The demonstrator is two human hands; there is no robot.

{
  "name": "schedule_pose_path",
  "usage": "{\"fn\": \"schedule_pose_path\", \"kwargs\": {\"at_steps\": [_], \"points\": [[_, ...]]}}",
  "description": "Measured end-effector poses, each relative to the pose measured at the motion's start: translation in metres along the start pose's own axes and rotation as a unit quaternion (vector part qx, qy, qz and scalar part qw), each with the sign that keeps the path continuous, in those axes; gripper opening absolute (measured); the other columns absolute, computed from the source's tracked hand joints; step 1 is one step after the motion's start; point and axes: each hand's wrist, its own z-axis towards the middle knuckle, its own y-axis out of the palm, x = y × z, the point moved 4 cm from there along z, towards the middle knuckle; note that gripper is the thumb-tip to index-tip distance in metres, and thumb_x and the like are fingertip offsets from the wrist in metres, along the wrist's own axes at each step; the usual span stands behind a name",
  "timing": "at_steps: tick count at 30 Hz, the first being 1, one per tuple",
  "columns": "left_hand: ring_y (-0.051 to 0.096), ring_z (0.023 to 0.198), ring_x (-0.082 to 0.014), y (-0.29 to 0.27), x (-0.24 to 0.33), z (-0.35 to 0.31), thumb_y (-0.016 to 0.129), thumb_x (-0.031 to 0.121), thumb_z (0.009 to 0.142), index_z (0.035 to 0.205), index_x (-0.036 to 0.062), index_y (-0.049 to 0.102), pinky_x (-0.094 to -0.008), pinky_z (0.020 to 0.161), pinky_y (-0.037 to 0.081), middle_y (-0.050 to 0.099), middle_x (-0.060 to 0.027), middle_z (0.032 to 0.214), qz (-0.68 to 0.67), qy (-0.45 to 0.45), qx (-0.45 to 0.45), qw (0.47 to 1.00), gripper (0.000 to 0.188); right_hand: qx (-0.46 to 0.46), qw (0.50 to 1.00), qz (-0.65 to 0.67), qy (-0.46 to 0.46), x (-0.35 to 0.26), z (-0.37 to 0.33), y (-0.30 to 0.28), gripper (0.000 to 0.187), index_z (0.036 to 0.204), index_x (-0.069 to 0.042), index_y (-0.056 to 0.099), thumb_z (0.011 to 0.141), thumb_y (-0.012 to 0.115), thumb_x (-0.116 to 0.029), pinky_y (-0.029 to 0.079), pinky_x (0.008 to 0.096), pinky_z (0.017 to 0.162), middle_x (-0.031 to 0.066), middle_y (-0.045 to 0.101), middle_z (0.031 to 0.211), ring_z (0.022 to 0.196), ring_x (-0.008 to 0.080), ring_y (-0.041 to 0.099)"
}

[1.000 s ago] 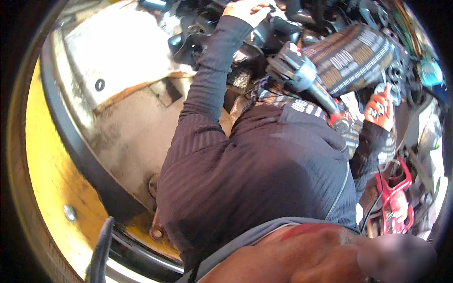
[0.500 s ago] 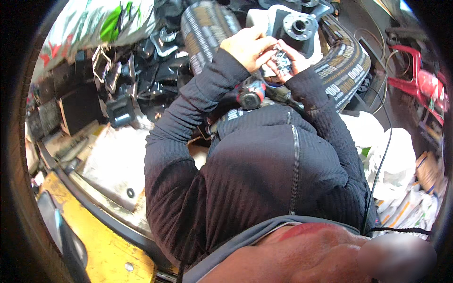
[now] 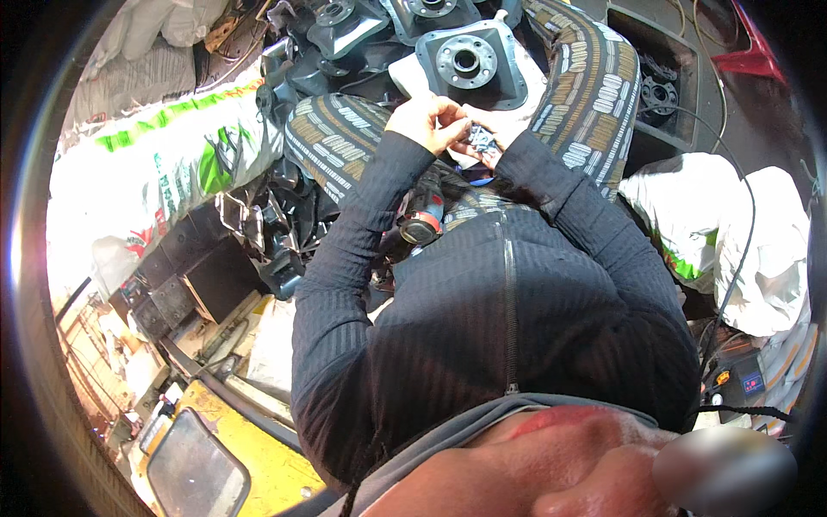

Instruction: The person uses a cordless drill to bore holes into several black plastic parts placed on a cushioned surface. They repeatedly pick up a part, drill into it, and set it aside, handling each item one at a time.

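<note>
My right hand (image 3: 504,129) is cupped around a small heap of silvery metal fasteners (image 3: 481,138); whether they are screws or bolts is too small to tell. Right beside it, my left hand (image 3: 422,123) has its thumb and forefinger brought together at the heap's edge. Anything in that pinch cannot be made out. Just beyond both hands, between my knees, sits a dark metal housing (image 3: 514,82) with a squarish base and a round flange (image 3: 466,59) with holes. A cordless power tool (image 3: 422,220) lies in my lap below the left wrist.
More dark flanged housings (image 3: 431,7) stand at the far side. Black metal pieces (image 3: 280,215) are piled left of my leg, near a white and green sack (image 3: 185,164). White bags (image 3: 754,258) sit at right, with a cable (image 3: 743,202) hanging past. A yellow machine panel (image 3: 276,470) is lower left.
The view has shifted, showing more of the housings and the left-hand sack. My left hand has drawn slightly away from the fasteners, which remain in my right hand.
</note>
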Motion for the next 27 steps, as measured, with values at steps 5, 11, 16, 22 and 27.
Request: {"fn": "schedule_pose_path", "kwargs": {"at_steps": [5, 11, 16, 22, 27], "points": [[0.059, 0.067, -0.0088, -0.016, 0.003, 0.057, 0.071, 0.021, 0.074, 0.086, 0.0073, 0.067, -0.0227, 0.062, 0.047, 0.062, -0.0029, 0.073, 0.023, 0.125, 0.059, 0.990, 0.019, 0.057, 0.990, 0.088, -0.089, -0.034, -0.005, -0.026, 0.032, 0.113, 0.000, 0.052, 0.090, 0.049, -0.023, 0.051, 0.0409, 0.081, 0.0074, 0.060, 0.091, 0.083, 0.0211, 0.060], [0.065, 0.076, -0.0217, -0.001, -0.033, 0.145, 0.068, 0.040, 0.071, 0.086, 0.0133, 0.069, -0.0308, 0.070, 0.051, 0.066, -0.0063, 0.078, 0.197, 0.023, 0.012, 0.980, 0.031, 0.005, 0.983, 0.170, -0.071, -0.044, 0.004, -0.055, 0.026, 0.103, -0.002, 0.054, 0.091, 0.049, -0.025, 0.052, 0.0356, 0.061, 0.0024, 0.055, 0.074, 0.064, 0.0154, 0.057], [0.063, 0.083, -0.0206, 0.017, -0.031, 0.153, 0.065, 0.046, 0.071, 0.086, 0.0226, 0.070, -0.0411, 0.074, 0.045, 0.066, -0.0034, 0.083, 0.366, 0.001, 0.017, 0.930, 0.028, 0.158, 0.968, 0.148, -0.127, -0.043, 0.005, -0.067, 0.021, 0.101, -0.006, 0.056, 0.089, 0.053, -0.023, 0.040, 0.0220, 0.042, 0.0005, 0.053, 0.071, 0.058, 0.0109, 0.052], [0.063, 0.083, -0.0211, 0.027, -0.024, 0.145, 0.063, 0.045, 0.070, 0.085, 0.0207, 0.068, -0.0426, 0.076, 0.042, 0.067, -0.0022, 0.084, 0.411, -0.007, 0.034, 0.911, 0.029, 0.245, 0.956, 0.060, -0.151, -0.053, 0.001, -0.052, 0.024, 0.105, -0.007, 0.060, 0.085, 0.058, -0.020, 0.039, 0.0201, 0.041, -0.0017, 0.055, 0.072, 0.058, 0.0098, 0.053], [0.063, 0.086, -0.0234, 0.021, -0.023, 0.148, 0.065, 0.039, 0.067, 0.087, 0.0213, 0.068, -0.0447, 0.078, 0.039, 0.066, -0.0030, 0.089, 0.359, -0.082, 0.020, 0.930, 0.027, 0.267, 0.951, 0.030, -0.152, -0.056, 0.004, -0.054, 0.023, 0.104, -0.008, 0.061, 0.086, 0.057, -0.022, 0.038, 0.0189, 0.040, -0.0043, 0.051, 0.067, 0.056, 0.0084, 0.051]]}}
